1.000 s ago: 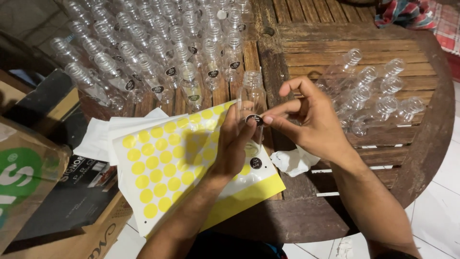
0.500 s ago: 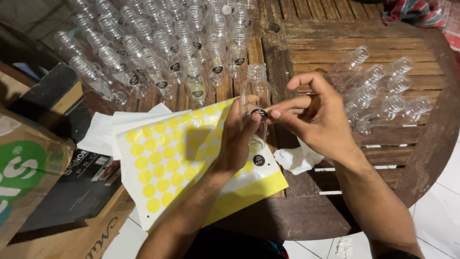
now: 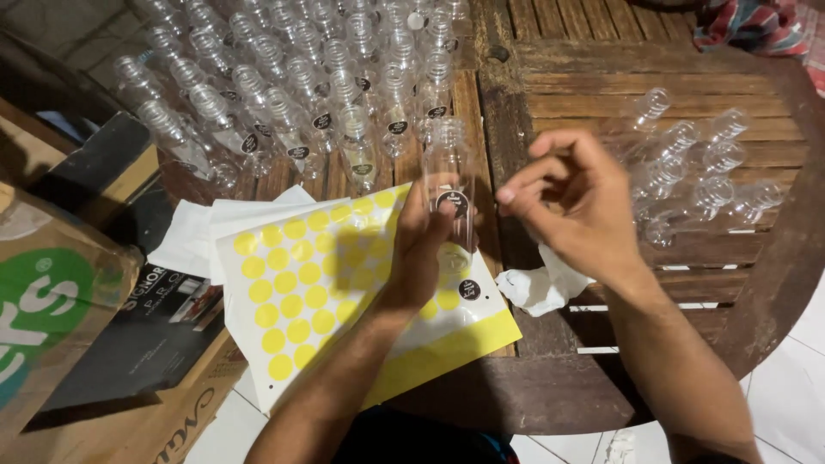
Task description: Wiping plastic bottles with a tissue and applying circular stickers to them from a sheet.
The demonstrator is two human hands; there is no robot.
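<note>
The left hand grips a small clear plastic bottle, fingers closed around its lower body, holding it upright above the sticker sheet. A round dark label sits on the bottle's front face. The bottle is open-necked, with no cap showing.

The right hand hovers just beside the bottle, to its right and apart from it — fingers loosely curled, thumb and forefinger near each other, holding nothing that can be seen.

The sticker sheet lies flat on the round wooden slatted table, white-backed with rows of yellow circles where labels have been peeled off; one dark round sticker remains near its right edge. A yellow sheet lies under it, and white paper shows at its left.

Behind the left hand, a dense group of upright clear bottles stands on the table, many bearing dark round labels. To the right — well apart from them — a cluster of bottles lying on their sides. A crumpled white scrap lies below the right hand. Cardboard boxes stand at the left of the table.
</note>
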